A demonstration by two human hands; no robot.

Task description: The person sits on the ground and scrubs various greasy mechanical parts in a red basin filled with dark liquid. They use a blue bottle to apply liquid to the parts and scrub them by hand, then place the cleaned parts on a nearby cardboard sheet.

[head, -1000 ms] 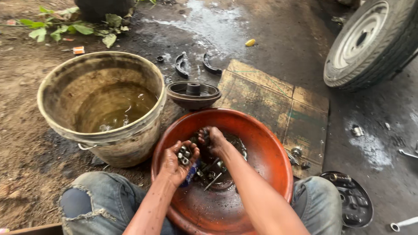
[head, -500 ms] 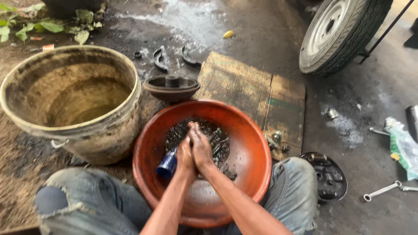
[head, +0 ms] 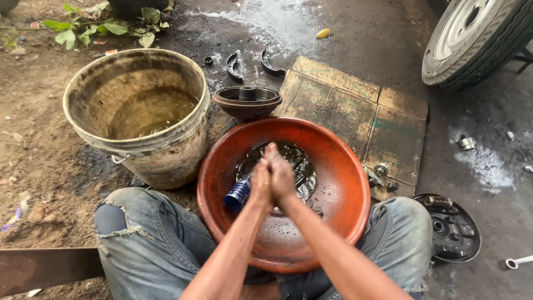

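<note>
Left hand and right hand pressed palm to palm, fingers closed together; whether anything lies between them cannot be told. They sit over the oily centre of the orange basin, clear of its rim on all sides. A blue ribbed cap lies just left of the hands. Bucket nearly touches the basin's left rim. Half a second earlier the hands were already clasped here.
</note>
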